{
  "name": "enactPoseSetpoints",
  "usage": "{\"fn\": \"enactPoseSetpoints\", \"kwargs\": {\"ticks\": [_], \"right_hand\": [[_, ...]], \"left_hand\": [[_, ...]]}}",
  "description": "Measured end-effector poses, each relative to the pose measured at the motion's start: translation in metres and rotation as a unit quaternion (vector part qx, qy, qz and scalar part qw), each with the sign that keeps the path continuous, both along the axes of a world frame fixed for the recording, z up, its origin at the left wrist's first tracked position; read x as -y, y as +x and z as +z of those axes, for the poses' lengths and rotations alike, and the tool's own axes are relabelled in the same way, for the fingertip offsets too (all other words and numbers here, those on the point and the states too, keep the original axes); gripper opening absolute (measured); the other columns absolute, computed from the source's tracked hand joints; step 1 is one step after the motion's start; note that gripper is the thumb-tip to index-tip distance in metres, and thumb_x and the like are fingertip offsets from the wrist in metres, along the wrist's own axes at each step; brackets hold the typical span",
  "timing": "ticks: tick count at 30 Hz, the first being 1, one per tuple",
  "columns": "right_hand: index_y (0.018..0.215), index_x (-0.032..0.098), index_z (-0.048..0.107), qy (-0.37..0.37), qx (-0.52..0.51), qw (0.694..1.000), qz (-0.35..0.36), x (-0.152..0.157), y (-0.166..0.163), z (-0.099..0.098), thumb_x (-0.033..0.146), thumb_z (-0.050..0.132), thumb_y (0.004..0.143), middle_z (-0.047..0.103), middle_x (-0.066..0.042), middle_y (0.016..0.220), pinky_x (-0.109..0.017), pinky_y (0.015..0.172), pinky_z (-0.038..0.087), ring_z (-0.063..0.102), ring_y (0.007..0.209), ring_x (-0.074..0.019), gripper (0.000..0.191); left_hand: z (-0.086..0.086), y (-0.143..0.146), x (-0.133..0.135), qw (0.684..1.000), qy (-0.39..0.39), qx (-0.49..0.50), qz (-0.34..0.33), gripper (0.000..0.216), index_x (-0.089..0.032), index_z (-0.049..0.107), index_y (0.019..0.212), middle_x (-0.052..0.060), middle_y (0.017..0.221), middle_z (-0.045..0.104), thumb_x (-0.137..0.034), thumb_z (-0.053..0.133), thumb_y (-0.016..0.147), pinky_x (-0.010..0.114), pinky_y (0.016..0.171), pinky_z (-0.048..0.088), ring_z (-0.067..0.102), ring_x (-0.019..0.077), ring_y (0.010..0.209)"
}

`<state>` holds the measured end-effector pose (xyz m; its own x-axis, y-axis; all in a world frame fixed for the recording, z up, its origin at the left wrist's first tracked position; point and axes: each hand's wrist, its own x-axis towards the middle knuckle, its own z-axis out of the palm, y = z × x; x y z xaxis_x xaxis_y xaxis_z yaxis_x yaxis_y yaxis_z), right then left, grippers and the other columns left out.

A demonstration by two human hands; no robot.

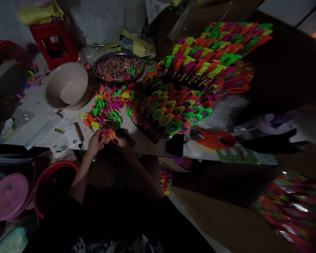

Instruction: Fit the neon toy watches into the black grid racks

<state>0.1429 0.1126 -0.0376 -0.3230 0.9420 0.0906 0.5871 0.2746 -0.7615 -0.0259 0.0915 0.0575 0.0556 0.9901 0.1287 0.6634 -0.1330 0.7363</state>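
My left hand (96, 141) and my right hand (123, 144) meet at the near edge of a low white table (37, 105). Both pinch a small orange toy frame (108, 135) with a pink bit on it. Just beyond the hands lies a loose heap of small neon plastic pieces (107, 105) in green, pink, orange and yellow. To the right, rows of assembled toy glasses (179, 109) fan out, with taller stacked rows (218, 49) behind them. A dark flat object (126, 136) lies by my right hand.
A beige bowl (67, 84) and a metal bowl of small coloured bits (118, 67) stand at the back. A red stool (54, 42) is behind them. A red bucket (52, 189) and a pink lid (7, 196) sit on the floor left. Bagged toys (292, 207) lie right.
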Motion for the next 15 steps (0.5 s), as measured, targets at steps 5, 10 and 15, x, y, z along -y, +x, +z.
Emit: {"fn": "enactPoseSetpoints", "kwargs": {"ticks": [5, 10, 15], "right_hand": [[0.104, 0.02, 0.074, -0.018, 0.01, 0.999, 0.041, -0.008, 0.007, 0.012, 0.027, 0.063, 0.092, 0.076, -0.007, 0.1, -0.025, 0.077, 0.05, 0.07, 0.088, -0.0216, 0.018], [0.106, 0.017, 0.075, -0.056, 0.086, 0.991, 0.087, -0.013, 0.012, 0.025, 0.028, 0.06, 0.095, 0.075, -0.011, 0.105, -0.026, 0.081, 0.048, 0.07, 0.094, -0.0234, 0.022], [0.116, 0.016, 0.07, -0.071, 0.023, 0.99, 0.117, -0.016, 0.018, 0.022, 0.026, 0.058, 0.094, 0.072, -0.011, 0.116, -0.029, 0.092, 0.049, 0.067, 0.105, -0.0228, 0.028]], "left_hand": [[-0.006, -0.002, -0.001, 1.0, 0.011, -0.01, -0.005, 0.031, -0.022, 0.063, 0.115, 0.008, 0.12, 0.068, -0.04, 0.059, 0.091, 0.033, 0.097, 0.047, 0.064, 0.0234, 0.111], [-0.009, 0.0, 0.0, 0.999, 0.029, -0.03, -0.004, 0.031, -0.023, 0.062, 0.118, 0.007, 0.121, 0.067, -0.039, 0.058, 0.093, 0.032, 0.097, 0.048, 0.064, 0.0219, 0.111], [-0.005, 0.002, 0.003, 0.998, 0.044, -0.049, -0.012, 0.034, -0.022, 0.061, 0.122, 0.009, 0.122, 0.067, -0.041, 0.056, 0.094, 0.035, 0.098, 0.049, 0.064, 0.0236, 0.113]]}}
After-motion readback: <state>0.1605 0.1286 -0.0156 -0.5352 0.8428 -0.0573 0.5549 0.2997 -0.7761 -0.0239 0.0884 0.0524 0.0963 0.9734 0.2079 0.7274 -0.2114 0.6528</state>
